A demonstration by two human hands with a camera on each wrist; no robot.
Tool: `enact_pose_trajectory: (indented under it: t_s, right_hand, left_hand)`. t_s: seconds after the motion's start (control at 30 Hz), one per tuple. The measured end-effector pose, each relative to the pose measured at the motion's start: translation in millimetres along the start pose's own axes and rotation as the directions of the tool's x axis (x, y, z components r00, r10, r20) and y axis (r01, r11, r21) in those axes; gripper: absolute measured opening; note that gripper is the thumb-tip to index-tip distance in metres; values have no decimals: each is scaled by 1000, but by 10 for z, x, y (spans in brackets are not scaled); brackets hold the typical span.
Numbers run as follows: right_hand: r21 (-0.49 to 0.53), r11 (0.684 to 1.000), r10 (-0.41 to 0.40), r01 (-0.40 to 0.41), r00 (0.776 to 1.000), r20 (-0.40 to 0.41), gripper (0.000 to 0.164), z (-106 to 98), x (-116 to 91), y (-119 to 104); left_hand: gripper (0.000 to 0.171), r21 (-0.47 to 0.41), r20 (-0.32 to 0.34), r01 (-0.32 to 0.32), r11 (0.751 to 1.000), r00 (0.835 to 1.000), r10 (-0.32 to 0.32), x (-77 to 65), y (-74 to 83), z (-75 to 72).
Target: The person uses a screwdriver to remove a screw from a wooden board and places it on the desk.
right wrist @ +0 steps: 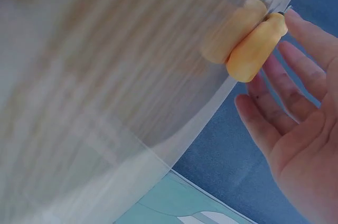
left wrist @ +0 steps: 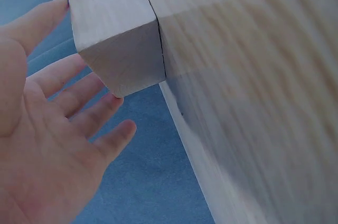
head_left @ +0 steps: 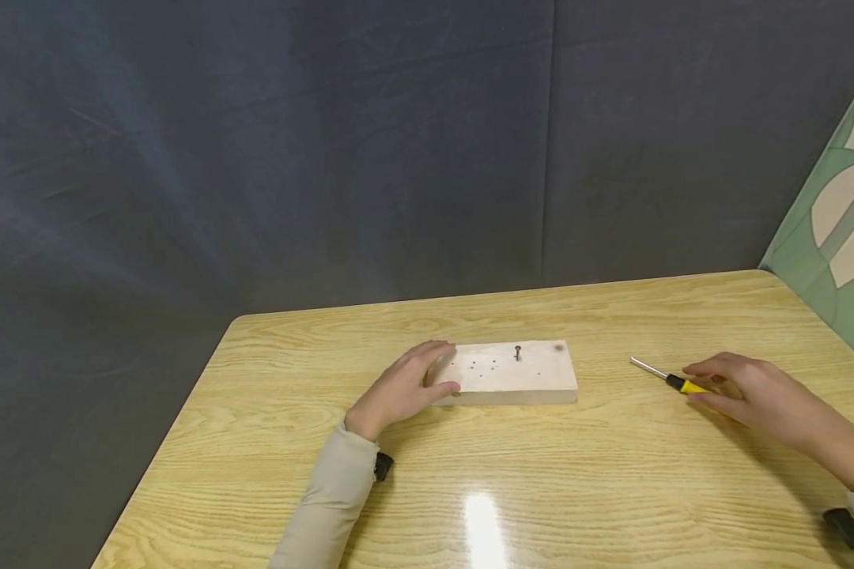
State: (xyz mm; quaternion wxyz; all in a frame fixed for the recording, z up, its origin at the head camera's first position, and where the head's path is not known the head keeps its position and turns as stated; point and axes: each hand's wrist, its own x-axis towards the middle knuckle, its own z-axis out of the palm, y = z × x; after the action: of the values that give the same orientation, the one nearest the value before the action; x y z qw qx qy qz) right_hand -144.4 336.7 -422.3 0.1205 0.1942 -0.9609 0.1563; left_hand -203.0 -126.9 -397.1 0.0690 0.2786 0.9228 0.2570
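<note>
A pale wooden block (head_left: 505, 371) with several small holes lies on the table, and a screw (head_left: 518, 353) stands upright in its top. My left hand (head_left: 402, 387) is at the block's left end, thumb by the near edge and fingers reaching over the top. In the left wrist view, the fingers (left wrist: 97, 113) look relaxed, with tips by the block's edge (left wrist: 124, 57). A screwdriver (head_left: 672, 381) with a yellow-and-black handle lies at the right, its shaft pointing left. My right hand (head_left: 761, 395) is around its handle (right wrist: 256, 49), fingers loosely extended and palm clear of it.
The light wood-grain table (head_left: 541, 466) reaches back to a dark cloth curtain (head_left: 398, 158). At the right stands a panel with a green leaf pattern (head_left: 818, 269).
</note>
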Motion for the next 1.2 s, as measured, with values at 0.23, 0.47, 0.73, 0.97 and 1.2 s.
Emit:
enact_pose_trajectory:
  t_s: [0.23, 0.47, 0.73, 0.97, 1.2]
  right_hand:
    - [39, 999, 32, -36, 995, 95, 34, -12, -7, 27]
    - [43, 997, 56, -62, 989, 135, 22, -4, 6, 22]
    - [42, 995, 84, -92, 982, 171, 13, 7, 11, 33]
    - [37, 995, 87, -95, 983, 164, 13, 8, 11, 19]
    - [37, 996, 78, -83, 991, 108, 18, -6, 9, 26]
  left_hand:
    - [67, -6, 5, 1, 1000, 1000, -1, -4, -13, 0]
    - [69, 12, 16, 18, 1000, 1000, -18, -19, -24, 1]
    - [75, 48, 14, 15, 999, 1000, -16, 1, -15, 7]
    - [68, 38, 24, 7, 999, 1000, -8, 5, -11, 6]
    - [64, 16, 18, 8, 1000, 1000, -9, 3, -3, 7]
